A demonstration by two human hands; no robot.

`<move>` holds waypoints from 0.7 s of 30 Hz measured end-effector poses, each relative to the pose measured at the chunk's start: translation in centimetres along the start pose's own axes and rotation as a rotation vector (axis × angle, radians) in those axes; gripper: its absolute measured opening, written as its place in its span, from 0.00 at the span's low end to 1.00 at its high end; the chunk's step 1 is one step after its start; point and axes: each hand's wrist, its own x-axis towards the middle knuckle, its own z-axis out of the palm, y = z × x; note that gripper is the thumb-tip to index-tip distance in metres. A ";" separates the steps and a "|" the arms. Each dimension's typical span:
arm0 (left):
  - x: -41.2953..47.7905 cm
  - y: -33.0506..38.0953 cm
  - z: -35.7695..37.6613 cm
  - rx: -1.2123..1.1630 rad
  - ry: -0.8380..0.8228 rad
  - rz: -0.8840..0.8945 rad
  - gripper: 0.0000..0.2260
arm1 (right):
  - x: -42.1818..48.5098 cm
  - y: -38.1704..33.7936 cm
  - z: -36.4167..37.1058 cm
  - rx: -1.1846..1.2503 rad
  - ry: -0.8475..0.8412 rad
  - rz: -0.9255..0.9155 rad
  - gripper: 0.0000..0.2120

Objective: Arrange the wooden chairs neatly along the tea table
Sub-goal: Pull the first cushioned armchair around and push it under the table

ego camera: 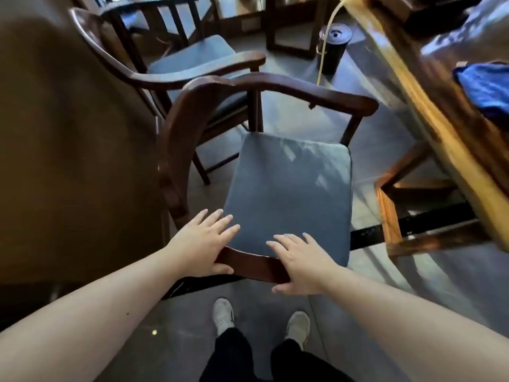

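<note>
I have the long tea-table surface (pixel 429 111) running down my right side, its glossy slab edge angled away from me and a blue cloth (pixel 484 89) lying on top near the edge. Below it, the table's wooden leg frame (pixel 391 216) juts toward the chair I'm working on. That near chair (pixel 289 177) sits directly ahead of my feet, blue cushion up, its curved backrest arching across the far side; it looks skewed to the table edge rather than square with it. A second chair (pixel 170 70) stands just behind and left, its armrest close to the near chair's back rail, possibly touching; I can't tell.

My left hand (pixel 203 241) and right hand (pixel 297 263) rest on the front seat rail, well apart, thumbs hooked under the wood and fingers spread flat over the cushion edge, not clenched.

My worry: with so loose a hold, a push could slip off the rail. Swinging the chair rightward could knock its front leg into the table's frame, and shoving it forward could jam its back rail against the second chair. The black canister (pixel 334 48) and its hose beyond also stand in the path.
</note>
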 end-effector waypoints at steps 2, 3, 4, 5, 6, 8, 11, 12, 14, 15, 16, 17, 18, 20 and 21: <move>0.8 -0.6 1.1 0.025 -0.076 0.046 0.46 | 0.4 -0.1 1.2 0.033 -0.059 0.042 0.49; 1.2 -0.9 1.9 0.040 -0.113 0.063 0.47 | 0.6 -0.2 2.2 0.052 -0.088 0.071 0.48; 1.4 -1.2 2.5 0.040 -0.132 0.080 0.46 | 0.6 -0.2 3.0 0.079 -0.112 0.100 0.47; 1.9 -1.3 3.0 0.055 -0.135 0.106 0.44 | 0.7 0.0 3.6 0.097 -0.124 0.129 0.43; 2.4 -1.4 3.5 0.073 -0.124 0.139 0.40 | 0.9 0.2 4.0 0.122 -0.110 0.157 0.36; 2.9 -1.5 3.7 0.100 -0.064 0.199 0.30 | 0.9 0.9 4.0 0.149 -0.039 0.186 0.23; 3.3 -1.4 3.7 0.060 -0.012 0.227 0.23 | 0.9 1.8 4.0 0.126 -0.032 0.134 0.20; 3.2 -1.3 3.6 0.043 -0.005 0.222 0.22 | 0.9 1.9 3.9 0.106 -0.035 0.113 0.20; 3.1 -0.5 3.4 0.024 -0.005 0.214 0.22 | 0.5 2.3 3.8 0.079 -0.052 0.098 0.19; 3.0 0.3 3.2 0.018 0.002 0.208 0.21 | 0.0 2.8 3.8 0.060 -0.062 0.096 0.19; 3.1 1.4 3.1 0.002 0.000 0.198 0.21 | -0.6 3.5 3.8 0.058 -0.084 0.105 0.19; 3.3 2.6 2.8 -0.011 -0.007 0.190 0.21 | -1.4 4.3 3.8 0.045 -0.109 0.113 0.19; 3.5 4.0 2.8 -0.028 -0.002 0.187 0.20 | -2.3 5.3 3.7 0.039 -0.131 0.120 0.20; 4.2 7.1 2.2 -0.060 0.005 0.175 0.20 | -4.1 7.4 3.4 0.022 -0.170 0.140 0.21; 4.5 8.4 1.7 -0.077 0.002 0.170 0.19 | -4.8 8.4 3.1 0.017 -0.192 0.151 0.21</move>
